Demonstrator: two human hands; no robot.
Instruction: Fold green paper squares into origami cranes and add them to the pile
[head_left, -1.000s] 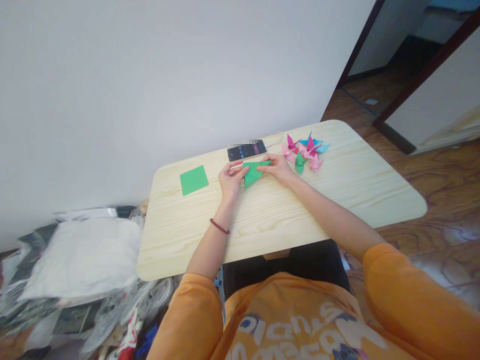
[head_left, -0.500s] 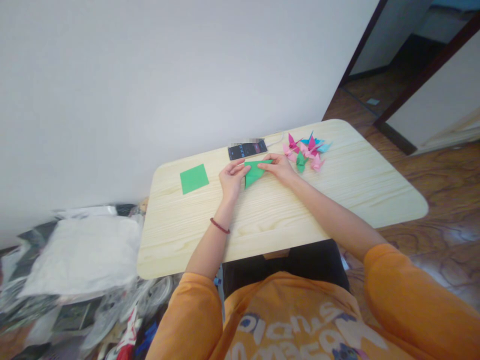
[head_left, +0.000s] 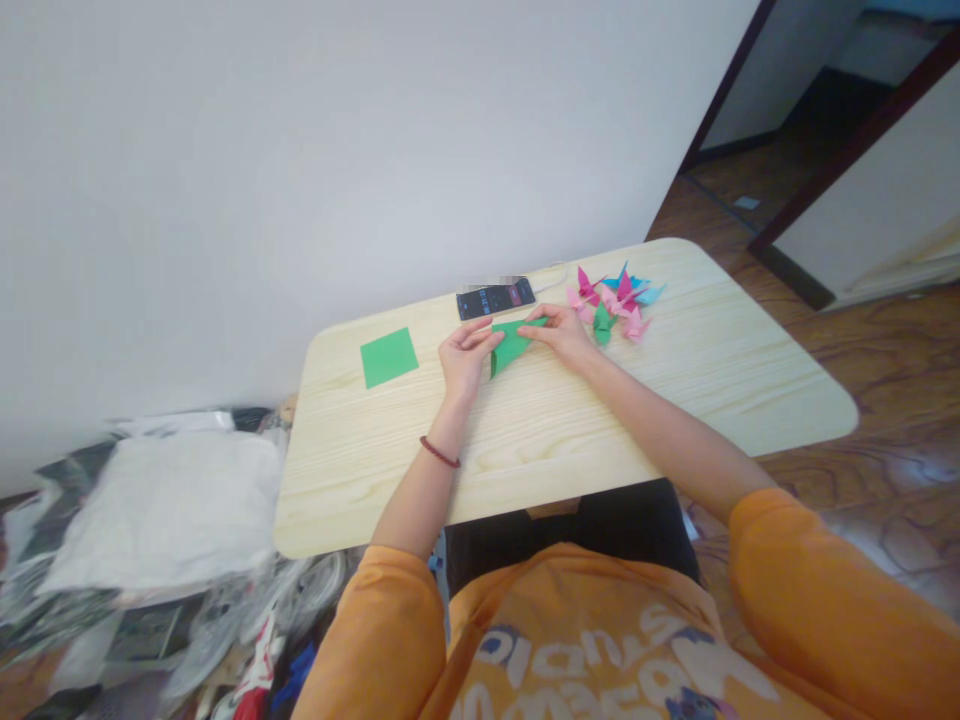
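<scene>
Between my hands, above the middle of the table, is a folded piece of green origami paper (head_left: 508,350), roughly a triangle with one corner hanging toward me. My left hand (head_left: 466,355) pinches its left edge between thumb and fingers. At the upper right corner, my right hand (head_left: 556,333) grips the paper, thumb in front and fingers behind. Part of the folded edge is hidden by the fingers. A flat square of green paper (head_left: 389,357) lies to the left of my left hand. Just right of my right hand stands a green paper crane (head_left: 602,324).
Several pink and blue paper cranes (head_left: 626,291) cluster at the table's back right. A phone (head_left: 495,298) with a cable lies by the wall. The pale wooden table (head_left: 360,480) has rounded corners. Left of it, a white bag (head_left: 172,510) lies on piled items.
The green paper between my hands has tilted slightly, its left fold opening a little and its face looking narrower. Both hands keep their hold and have hardly moved.
</scene>
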